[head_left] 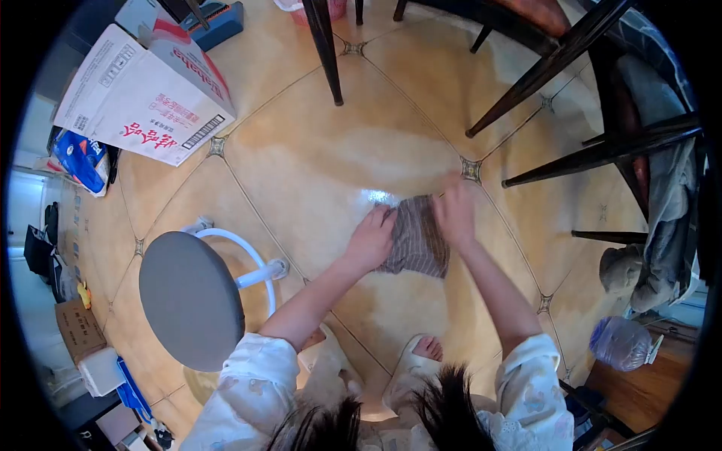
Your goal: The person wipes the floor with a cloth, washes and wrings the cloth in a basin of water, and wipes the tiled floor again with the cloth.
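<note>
A brown-grey striped cloth [416, 239] is between my two hands, above or on the tiled floor; I cannot tell whether it touches the tiles. At its upper left edge, my left hand [371, 239] has its fingers closed on the fabric. My right hand [456, 216] is at the upper right corner, slightly blurred, with its fingers bent in and gripping the cloth there. The cloth looks folded or layered, and its lower edge hangs loose toward my feet.
A round grey stool [192, 301] stands at the left, close to my left arm. Beyond it is a white cardboard box [143, 105]. Dark chair legs [556, 64] reach in from the upper right. A large plastic water bottle [620, 343] lies at the right.
</note>
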{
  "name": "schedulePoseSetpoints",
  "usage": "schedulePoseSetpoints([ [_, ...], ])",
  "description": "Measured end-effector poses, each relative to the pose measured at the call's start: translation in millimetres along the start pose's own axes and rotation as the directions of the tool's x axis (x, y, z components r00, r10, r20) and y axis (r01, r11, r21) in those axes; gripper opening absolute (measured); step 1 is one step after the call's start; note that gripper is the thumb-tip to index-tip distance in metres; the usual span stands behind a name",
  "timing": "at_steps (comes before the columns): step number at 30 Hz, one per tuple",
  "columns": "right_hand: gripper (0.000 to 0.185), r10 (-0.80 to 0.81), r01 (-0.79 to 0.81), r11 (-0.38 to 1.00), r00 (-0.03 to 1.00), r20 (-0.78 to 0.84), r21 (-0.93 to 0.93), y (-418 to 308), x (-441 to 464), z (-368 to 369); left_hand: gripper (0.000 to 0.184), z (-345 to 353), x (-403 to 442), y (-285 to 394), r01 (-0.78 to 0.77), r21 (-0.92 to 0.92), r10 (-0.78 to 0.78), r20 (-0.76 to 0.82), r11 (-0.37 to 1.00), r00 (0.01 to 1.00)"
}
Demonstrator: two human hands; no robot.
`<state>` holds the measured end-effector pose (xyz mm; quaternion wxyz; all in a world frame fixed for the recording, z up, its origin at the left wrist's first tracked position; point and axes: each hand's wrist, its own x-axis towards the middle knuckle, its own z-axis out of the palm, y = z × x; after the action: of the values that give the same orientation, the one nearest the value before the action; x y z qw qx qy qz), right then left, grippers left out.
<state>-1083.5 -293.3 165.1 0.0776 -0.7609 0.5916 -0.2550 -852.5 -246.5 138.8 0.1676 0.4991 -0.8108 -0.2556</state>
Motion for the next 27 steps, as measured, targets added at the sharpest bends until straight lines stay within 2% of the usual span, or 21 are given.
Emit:
schedulePoseSetpoints([
  [2, 0.054, -0.054, 0.047, 0.998, 0.988, 0.144, 0.051, -21, -40, 8, 0.058, 16, -1, 2, -0.065, 0.099, 0.068, -0.027, 0.993, 0.997],
  [5, 0.060, 0.012, -0.012, 1.000, 0.954, 0.301, -0.002, -22, -82, 33, 0.062, 35, -2, 11, -0.086, 0.173, 0.069, 0.102, 0.981, 0.992],
  [8, 0.062, 0.086, -0.042, 0.990, 0.935, 0.345, -0.135, -17, -94, 45, 0.066, 56, -1, 15, -0.136, 0.188, 0.122, 0.086, 0.973, 0.989],
  [11, 0.066, 0.181, -0.088, 0.944, 0.944, 0.275, -0.318, -8, -72, 50, 0.067, 59, 26, 11, -0.092, 0.162, 0.096, -0.016, 0.983, 0.995],
  [14, 0.068, 0.219, -0.159, 0.931, 0.964, 0.152, -0.330, 15, -32, 62, 0.068, 46, 75, 0, -0.019, 0.178, 0.029, -0.056, 0.984, 0.998],
  [15, 0.066, 0.182, -0.135, 0.930, 0.977, 0.109, -0.341, 22, -15, 64, 0.068, 42, 95, -9, 0.005, 0.218, 0.001, -0.029, 0.976, 1.000],
  [19, 0.064, 0.171, -0.117, 0.922, 0.978, 0.117, -0.370, 44, 58, 85, 0.069, 17, 160, -51, -0.022, 0.213, 0.047, -0.110, 0.977, 0.993],
  [21, 0.065, 0.113, -0.066, 0.923, 0.988, 0.103, -0.380, 48, 89, 93, 0.068, 5, 183, -74, -0.046, 0.238, 0.070, -0.091, 0.970, 0.993],
  [27, 0.065, 0.048, 0.021, 0.928, 0.983, 0.175, -0.371, 41, 153, 119, 0.064, -15, 197, -114, 0.004, 0.247, 0.034, -0.151, 0.969, 0.988],
])
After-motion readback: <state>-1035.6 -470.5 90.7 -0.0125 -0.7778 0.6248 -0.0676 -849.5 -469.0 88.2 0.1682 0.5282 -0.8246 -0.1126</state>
